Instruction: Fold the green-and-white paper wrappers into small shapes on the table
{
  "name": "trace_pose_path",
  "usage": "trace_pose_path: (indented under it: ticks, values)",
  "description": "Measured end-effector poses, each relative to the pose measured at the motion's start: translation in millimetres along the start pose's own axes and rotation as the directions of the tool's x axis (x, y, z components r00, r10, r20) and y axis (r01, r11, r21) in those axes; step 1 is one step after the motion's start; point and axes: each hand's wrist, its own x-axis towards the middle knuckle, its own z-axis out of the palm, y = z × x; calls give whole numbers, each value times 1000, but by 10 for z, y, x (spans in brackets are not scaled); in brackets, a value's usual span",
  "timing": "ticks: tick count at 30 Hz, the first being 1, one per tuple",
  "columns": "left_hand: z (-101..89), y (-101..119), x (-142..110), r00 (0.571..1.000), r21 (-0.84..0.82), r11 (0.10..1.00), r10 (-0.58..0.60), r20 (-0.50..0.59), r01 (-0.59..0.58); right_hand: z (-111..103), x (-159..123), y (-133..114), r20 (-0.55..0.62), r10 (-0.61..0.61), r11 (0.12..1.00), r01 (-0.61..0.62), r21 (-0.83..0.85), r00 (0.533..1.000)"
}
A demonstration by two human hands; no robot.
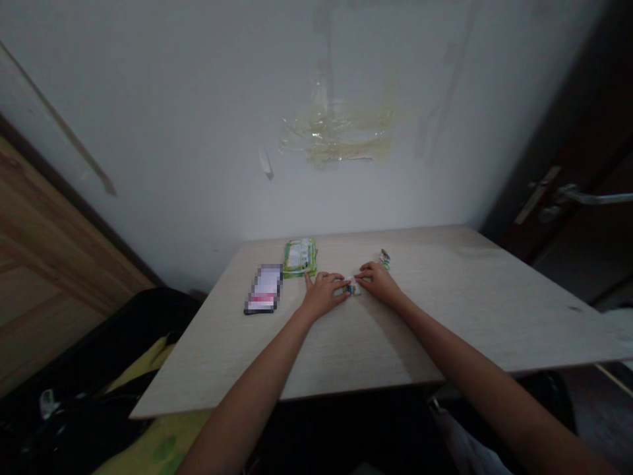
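Observation:
A small white piece of printed paper (353, 288) with blue and green on it lies low over the tabletop between my hands. My left hand (321, 295) is palm down, with thumb and forefinger closed at the paper's left edge and the little finger stretched away. From the other side, the fingertips of my right hand (380, 284) close on the paper's upper right edge. Part of the paper is hidden under my fingers. Just past my right hand sits a small crumpled green and white piece (384, 258). Beyond my left hand lie green printed packets (299, 256), stacked flat.
A phone (264, 288) with its screen blurred lies left of the packets. The pale wooden table (425, 359) meets a wall (198, 132) with old tape (346, 135). To the right is a dark door with a metal handle (593, 195). Dark bags (84, 422) are at lower left.

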Motion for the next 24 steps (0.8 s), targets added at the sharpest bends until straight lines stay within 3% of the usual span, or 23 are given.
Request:
trace_pose_path:
  ticks: [7,24]
  values:
    - [-20,20,0,1000,-11,1000,-16,25,16,-33,33,-26,32,17,1000,-17,-1,999]
    - [-19,7,-10,1000,-43,999,-17,19,18,-98,-56,14,78,-78,997,76,29,994]
